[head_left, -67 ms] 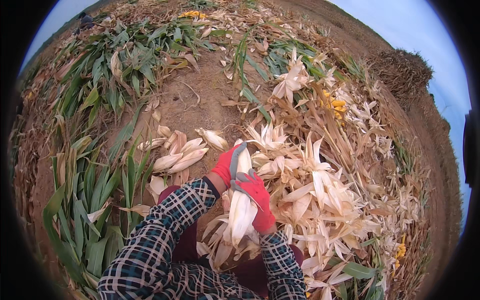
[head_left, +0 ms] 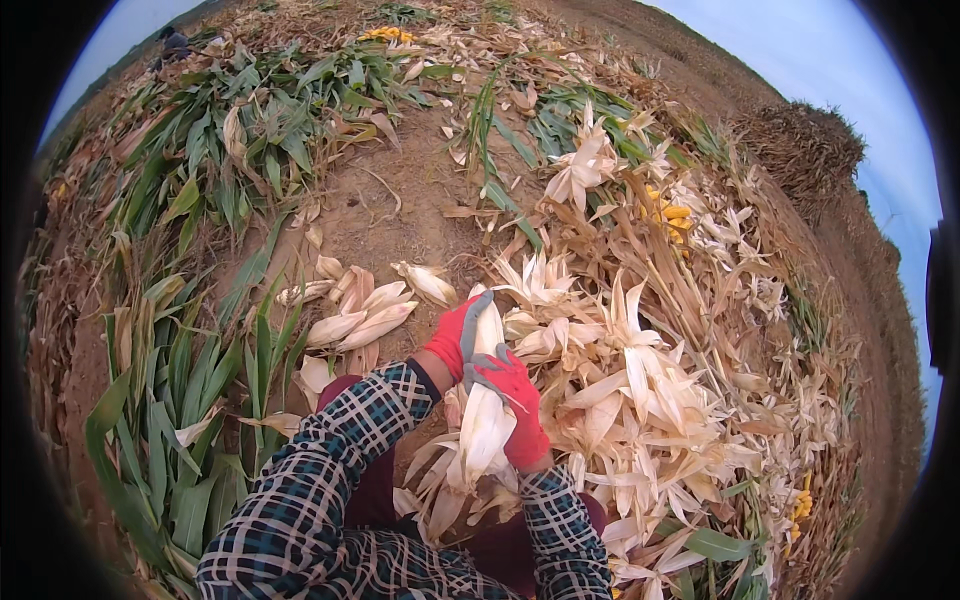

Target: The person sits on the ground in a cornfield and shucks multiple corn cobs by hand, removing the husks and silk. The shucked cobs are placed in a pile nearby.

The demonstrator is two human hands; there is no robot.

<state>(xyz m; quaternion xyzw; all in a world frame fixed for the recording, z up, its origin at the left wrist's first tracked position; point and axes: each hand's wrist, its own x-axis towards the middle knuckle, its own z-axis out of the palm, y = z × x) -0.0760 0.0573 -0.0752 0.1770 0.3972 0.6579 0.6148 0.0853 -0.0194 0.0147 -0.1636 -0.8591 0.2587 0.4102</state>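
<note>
An ear of corn in its pale, dry husk [head_left: 484, 425] slants between my two gloved hands, its lower end toward my lap. My left hand [head_left: 458, 333], in a red and grey work glove, is closed around the ear's upper end. Just below it, my right hand [head_left: 516, 398] wraps the ear's middle from the right side, thumb across the husk. No kernels show on this ear. Loose husk leaves [head_left: 440, 500] lie beneath it between my knees. Several unhusked ears [head_left: 375, 325] rest on the soil left of my hands, and another ear [head_left: 428, 283] lies just beyond.
Opened dry husks [head_left: 650, 385] form a wide heap on the right. Bare yellow cobs show at the upper right [head_left: 672, 212], far off [head_left: 386, 33] and lower right [head_left: 802, 503]. Green corn leaves [head_left: 175, 420] cover the left. Brown soil [head_left: 400, 190] lies ahead; a person [head_left: 172, 42] is far left.
</note>
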